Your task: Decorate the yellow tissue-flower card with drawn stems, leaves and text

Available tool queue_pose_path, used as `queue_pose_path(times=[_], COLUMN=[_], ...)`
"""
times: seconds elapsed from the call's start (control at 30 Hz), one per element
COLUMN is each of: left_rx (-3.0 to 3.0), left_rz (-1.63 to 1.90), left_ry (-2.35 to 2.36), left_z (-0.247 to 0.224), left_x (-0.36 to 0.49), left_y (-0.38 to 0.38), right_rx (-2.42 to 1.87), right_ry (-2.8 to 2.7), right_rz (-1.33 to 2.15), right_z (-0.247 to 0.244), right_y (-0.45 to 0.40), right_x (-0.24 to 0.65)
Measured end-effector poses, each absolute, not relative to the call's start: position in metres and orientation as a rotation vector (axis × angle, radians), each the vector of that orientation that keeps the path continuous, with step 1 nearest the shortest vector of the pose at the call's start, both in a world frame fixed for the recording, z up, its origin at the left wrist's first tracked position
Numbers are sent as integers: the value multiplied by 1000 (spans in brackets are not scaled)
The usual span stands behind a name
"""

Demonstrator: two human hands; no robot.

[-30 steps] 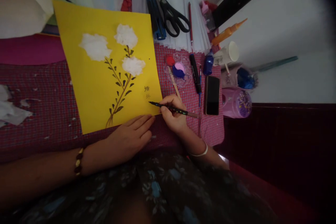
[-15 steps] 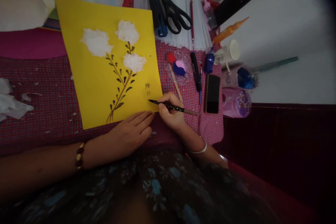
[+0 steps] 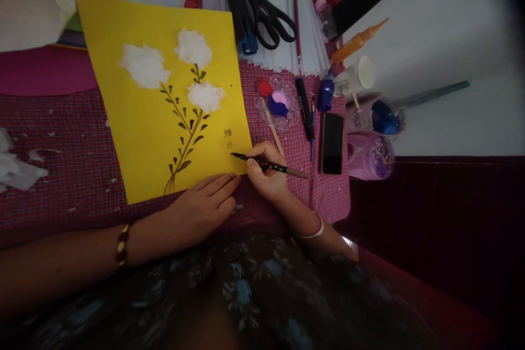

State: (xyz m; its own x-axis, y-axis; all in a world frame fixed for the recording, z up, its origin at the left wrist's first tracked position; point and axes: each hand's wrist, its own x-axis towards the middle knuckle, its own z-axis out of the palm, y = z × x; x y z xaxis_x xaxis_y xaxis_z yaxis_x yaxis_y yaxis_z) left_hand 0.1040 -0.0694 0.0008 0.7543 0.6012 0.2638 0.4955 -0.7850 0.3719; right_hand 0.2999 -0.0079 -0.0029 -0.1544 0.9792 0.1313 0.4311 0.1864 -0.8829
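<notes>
Scraps of white material (image 3: pixel 22 169) lay at the far left on the checked cloth (image 3: pixel 69 136) that covered the table. Next came a yellow sheet (image 3: pixel 135 131), flat on the cloth and bearing three white flower shapes (image 3: pixel 145 65) with brown stems (image 3: pixel 190 138) and dark leaves (image 3: pixel 185 165). The left hand (image 3: pixel 205 208) rested palm down across the sheet's lower edge, near its right corner; its grip lay flat, fingers straight and close together. Dark written characters (image 3: pixel 228 133) stood toward the sheet's lower right. Beyond the sheet's upper right corner lay black-handled scissors (image 3: pixel 262 10). The right hand (image 3: pixel 268 180) had its grip clamped on a dark pen (image 3: pixel 274 165). The pen's tip pointed left over the sheet, just below the characters; whether it touched the surface could not be told. Beyond that hand, a clear palette (image 3: pixel 289 87) held red, pink and blue paint (image 3: pixel 264 87), with a pale stick (image 3: pixel 273 128) lying partly across it. Farther right lay a black marker (image 3: pixel 304 109), then a dark-screened phone (image 3: pixel 331 143) near the table's edge, with a blue bottle (image 3: pixel 326 93) just beyond it. A pink container (image 3: pixel 367 161) stood rightmost.
</notes>
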Motion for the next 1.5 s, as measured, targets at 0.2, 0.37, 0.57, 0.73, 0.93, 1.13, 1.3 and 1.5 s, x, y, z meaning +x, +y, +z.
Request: queue_pose_path(times=[0.2,0.37,0.57,0.73,0.93,1.13,1.3,1.5], left_rx=[2665,2687,2686,2681,2680,2695,2686,2694], left_rz=[567,595,582,565,580,566,583,587], left_ry=[858,870,857,858,856,854,872,847], left_z=[0,-1,1,2,-2,-1,-3,-3], left_x=[104,105,105,104,104,104,104,104], left_y=[-69,-69,-68,-68,-69,-69,-69,-69], right_rx=[-1351,-1372,-1280,-1315,-1276,-1296,-1340,-1339], right_ry=[-1702,-1675,-1648,-1668,-1669,-1655,-1626,-1635], right_rz=[1003,966,966,982,1053,1050,1018,1017], right_z=[-5,-5,-5,-2,-2,-2,0,-3], right_y=[-8,-7,-7,-6,-7,-5,-5,-7], right_x=[300,300,302,301,300,300,301,301])
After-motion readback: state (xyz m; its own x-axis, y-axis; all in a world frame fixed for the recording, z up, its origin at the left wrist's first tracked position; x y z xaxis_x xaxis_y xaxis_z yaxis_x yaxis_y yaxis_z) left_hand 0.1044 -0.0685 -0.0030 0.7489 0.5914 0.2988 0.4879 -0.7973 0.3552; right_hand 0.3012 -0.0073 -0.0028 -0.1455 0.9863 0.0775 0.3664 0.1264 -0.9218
